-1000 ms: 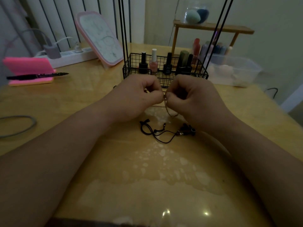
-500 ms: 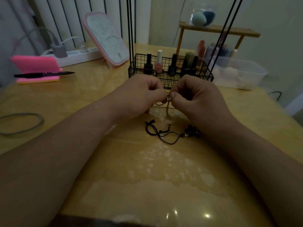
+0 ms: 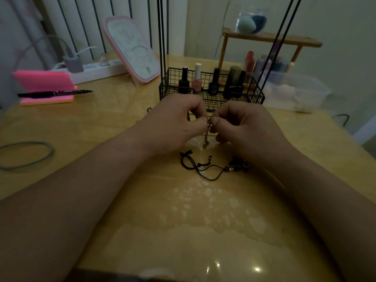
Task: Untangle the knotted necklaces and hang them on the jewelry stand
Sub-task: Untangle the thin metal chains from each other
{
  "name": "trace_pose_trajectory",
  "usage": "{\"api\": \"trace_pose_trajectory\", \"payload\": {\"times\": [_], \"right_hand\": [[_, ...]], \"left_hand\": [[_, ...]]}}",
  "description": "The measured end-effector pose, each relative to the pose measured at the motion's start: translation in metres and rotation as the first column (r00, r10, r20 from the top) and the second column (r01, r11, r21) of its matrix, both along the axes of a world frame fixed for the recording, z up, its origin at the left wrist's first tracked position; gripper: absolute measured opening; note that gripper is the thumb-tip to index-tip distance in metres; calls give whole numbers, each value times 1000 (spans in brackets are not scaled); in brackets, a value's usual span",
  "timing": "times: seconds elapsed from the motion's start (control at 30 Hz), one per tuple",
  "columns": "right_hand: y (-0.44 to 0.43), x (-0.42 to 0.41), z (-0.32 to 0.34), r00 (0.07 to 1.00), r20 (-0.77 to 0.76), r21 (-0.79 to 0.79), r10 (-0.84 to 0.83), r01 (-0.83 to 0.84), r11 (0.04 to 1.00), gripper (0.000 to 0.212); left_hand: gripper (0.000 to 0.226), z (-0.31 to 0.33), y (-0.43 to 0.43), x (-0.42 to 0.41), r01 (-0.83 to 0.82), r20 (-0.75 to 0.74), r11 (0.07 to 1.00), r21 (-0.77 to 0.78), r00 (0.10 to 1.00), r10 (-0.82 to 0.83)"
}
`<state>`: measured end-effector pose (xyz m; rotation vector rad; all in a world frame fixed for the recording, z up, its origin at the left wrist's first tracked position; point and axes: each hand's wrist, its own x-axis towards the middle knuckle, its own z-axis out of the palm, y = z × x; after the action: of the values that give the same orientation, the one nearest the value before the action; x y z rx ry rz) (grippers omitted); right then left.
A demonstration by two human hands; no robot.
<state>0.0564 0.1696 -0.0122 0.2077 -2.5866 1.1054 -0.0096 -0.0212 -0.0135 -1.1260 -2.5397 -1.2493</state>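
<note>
A thin gold chain necklace (image 3: 206, 135) hangs between my two hands, just above the wooden table (image 3: 114, 127). My left hand (image 3: 175, 123) pinches its top with thumb and forefinger, and my right hand (image 3: 242, 125) pinches it from the other side, fingertips almost touching. The chain's free end dangles down to the tabletop. A black cord necklace with dark beads (image 3: 211, 165) lies loose on the table right below my hands. The black wire jewelry stand (image 3: 211, 92), with tall thin rods rising out of view, stands just behind my hands.
Nail polish bottles (image 3: 196, 80) fill the stand's basket. A pink-framed mirror (image 3: 132, 49) leans at the back, a pink notepad with a black pen (image 3: 55, 93) lies at left, a grey band (image 3: 26, 155) at far left. A clear plastic box (image 3: 295, 92) and wooden shelf (image 3: 270, 40) stand at right.
Both hands stayed together on the gold chain with small finger shifts. The chain's hanging part changed from a loop to a straight dangling strand. The head view shifted slightly.
</note>
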Motion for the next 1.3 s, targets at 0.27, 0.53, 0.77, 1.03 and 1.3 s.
{"api": "trace_pose_trajectory", "payload": {"times": [0.27,0.53,0.77,1.03,1.3], "right_hand": [[-1,0,0,998,-66,13,-13,14,1000,6],[-4,1,1,994,-103,21,-41,44,999,3],[-6,1,3,998,54,-95,15,-10,995,4],[0,1,2,997,3,22,73,-73,997,4],[2,2,3,996,-67,113,64,-56,992,3]], "left_hand": [[13,2,-1,0,4,42,999,-50,999,-2],[12,4,0,1,-7,127,1000,27,992,3],[12,3,-2,0,16,136,997,73,990,-26],[14,4,-4,0,39,137,996,83,989,-50],[12,3,-3,-2,11,90,1000,8,996,-12]]}}
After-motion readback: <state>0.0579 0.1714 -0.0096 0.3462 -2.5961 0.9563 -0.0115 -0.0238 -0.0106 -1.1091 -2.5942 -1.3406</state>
